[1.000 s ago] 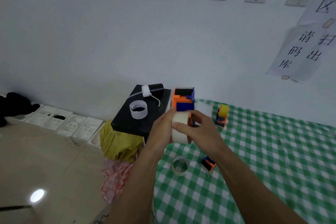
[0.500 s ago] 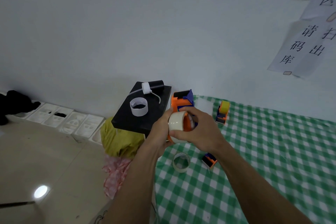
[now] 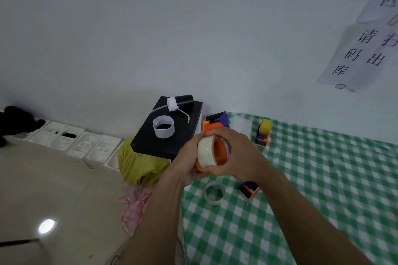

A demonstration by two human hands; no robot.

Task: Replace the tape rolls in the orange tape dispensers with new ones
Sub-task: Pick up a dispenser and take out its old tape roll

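The person is holding an orange dispenser (image 3: pixel 218 153) up in the air over the near-left corner of the green checked tabletop (image 3: pixel 312 178). Its long axis is running up and away from them, with the black roller and blue head pointing toward the wall. The left hand (image 3: pixel 187 159) is cupping the dispenser from the left and below, its grip clenched around the body. The right hand (image 3: pixel 241 153) is grasping a whitish tape roll (image 3: pixel 205 153), with fingers curling over the top and the thumb pinching underneath. The roll is standing on edge against the dispenser's side. Its hole is facing right, where the orange hub is showing through, and its outer band is turned toward the person.

Below the hands, a nearly spent clear roll (image 3: pixel 214 192) is lying flat on the cloth, with a small orange, blue and black part (image 3: pixel 248 189) just beside it. Farther back, a second small dispenser (image 3: pixel 263 134) carrying a yellow roll is sitting on the cloth. To the left, a black box (image 3: pixel 172 142) is carrying a white paper ring (image 3: pixel 163 129) and a black bottle (image 3: pixel 183 101) lying on its side.
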